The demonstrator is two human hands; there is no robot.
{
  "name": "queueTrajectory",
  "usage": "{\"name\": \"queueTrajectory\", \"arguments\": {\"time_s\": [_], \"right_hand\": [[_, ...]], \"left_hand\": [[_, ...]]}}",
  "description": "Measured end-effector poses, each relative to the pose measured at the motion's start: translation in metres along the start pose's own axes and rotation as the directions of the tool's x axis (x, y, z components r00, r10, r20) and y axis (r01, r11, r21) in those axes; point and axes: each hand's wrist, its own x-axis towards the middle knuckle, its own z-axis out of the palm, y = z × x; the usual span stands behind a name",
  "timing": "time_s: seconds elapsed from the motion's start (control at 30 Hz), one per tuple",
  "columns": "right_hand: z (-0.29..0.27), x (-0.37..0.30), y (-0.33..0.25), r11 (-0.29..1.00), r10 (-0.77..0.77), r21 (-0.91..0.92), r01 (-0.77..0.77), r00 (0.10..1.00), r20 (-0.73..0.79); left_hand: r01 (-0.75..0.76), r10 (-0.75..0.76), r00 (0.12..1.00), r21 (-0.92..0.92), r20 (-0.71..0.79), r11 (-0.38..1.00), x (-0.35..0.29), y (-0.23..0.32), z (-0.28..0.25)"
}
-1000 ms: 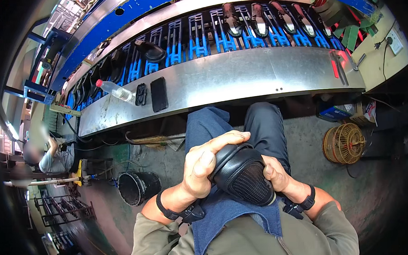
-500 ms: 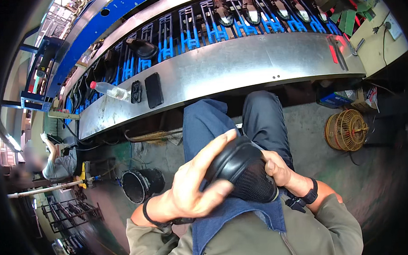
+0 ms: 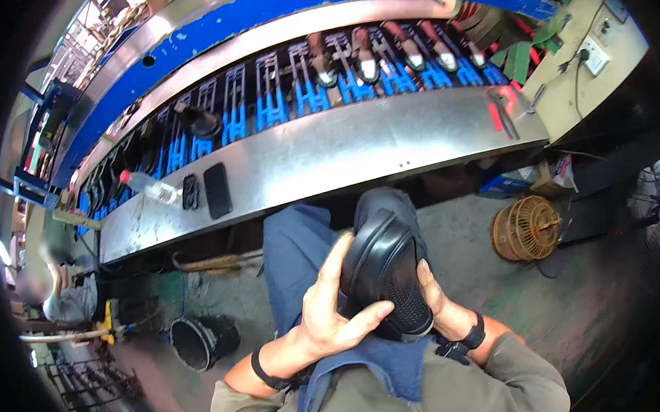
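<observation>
A black shoe with a dark patterned panel is held above my lap, tilted with one end toward the bench. My left hand grips its left side, fingers stretched along the outer edge and thumb pressed on the patterned panel. Against the right side lies my right hand, its thumb up along the edge. The remaining right fingers are hidden behind the shoe. Below the hands my lap is covered by a blue apron.
Ahead runs a metal bench; a phone, a dark case, a bottle and pliers lie on it. Behind it, blue racks carry several shoes. A bucket and a round wire cage stand on the floor.
The shoe has turned more upright, its far end swinging away from me. My left thumb has come onto the patterned panel. The whole view has shifted, so the bench appears lower and further left.
</observation>
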Motion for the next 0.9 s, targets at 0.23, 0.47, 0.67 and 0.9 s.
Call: {"name": "queueTrajectory", "arguments": {"time_s": [0.23,0.47,0.67,0.9], "right_hand": [[0.026,0.0,-0.013,0.933,0.093,0.354,-0.065,0.994,-0.061],[0.023,0.003,-0.007,0.845,0.15,0.512,-0.153,0.988,0.048],[0.03,0.012,-0.004,0.971,0.127,0.214,-0.111,0.99,-0.064],[0.028,0.011,-0.007,0.947,0.131,0.28,-0.16,0.984,0.12]], "left_hand": [[-0.132,0.121,0.99,0.181,0.07,0.975,0.04,0.011,-0.02],[-0.067,0.041,0.973,0.111,0.227,0.992,0.053,0.01,-0.05],[-0.084,0.06,0.993,0.244,0.104,0.966,0.059,0.026,-0.043],[-0.175,0.157,0.984,0.27,0.087,0.947,0.064,0.017,-0.054]]}}
